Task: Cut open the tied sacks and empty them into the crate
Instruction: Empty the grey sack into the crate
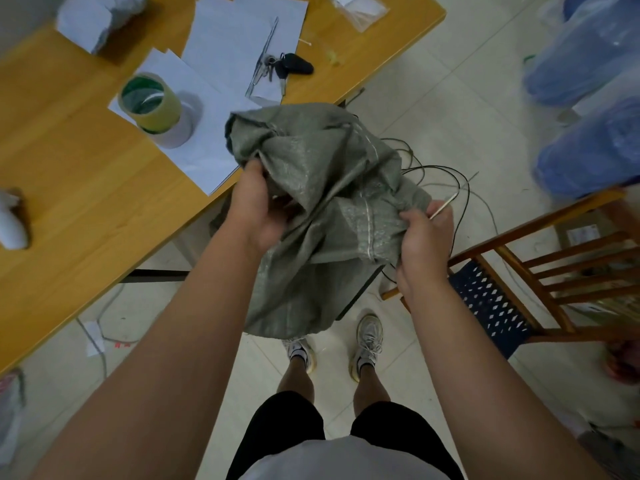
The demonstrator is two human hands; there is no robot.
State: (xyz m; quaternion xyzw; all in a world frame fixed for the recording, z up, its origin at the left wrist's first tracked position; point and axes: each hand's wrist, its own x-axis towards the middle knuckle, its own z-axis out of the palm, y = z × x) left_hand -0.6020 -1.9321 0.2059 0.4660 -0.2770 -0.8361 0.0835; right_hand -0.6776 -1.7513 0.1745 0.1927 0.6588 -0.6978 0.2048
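A person standing on a tiled floor holds a crumpled grey-green woven sack (322,202) in both bare hands at the centre of the frame, the cloth bunched at chest height and hanging slack toward the feet. The left hand (258,211) grips a fold of the sack's left side, thumb up over the cloth and fingers curled beneath it. The right hand (424,235) clutches the sack's right edge with curled fingers and also pinches a thin pale stick (445,204) that juts up and to the right from the fist. A light seam line runs down the sack between the two hands. In the upper left of the frame a wooden table (79,188) carries loose white sheets (239,36), a roll of yellowish tape (150,102) stacked on a white roll, a pair of scissors (263,58) and a black key fob with keys (294,65); a white object lies at the table's left edge. Black cables (446,174) loop over the floor just beyond the sack. At the right, a wooden chair (540,271) stands over a dark blue perforated crate (491,306), well apart from the sack. Blue plastic-wrapped bundles (588,109) fill the upper right corner. The person's shoes (369,337), bare legs and black shorts show at the bottom centre.
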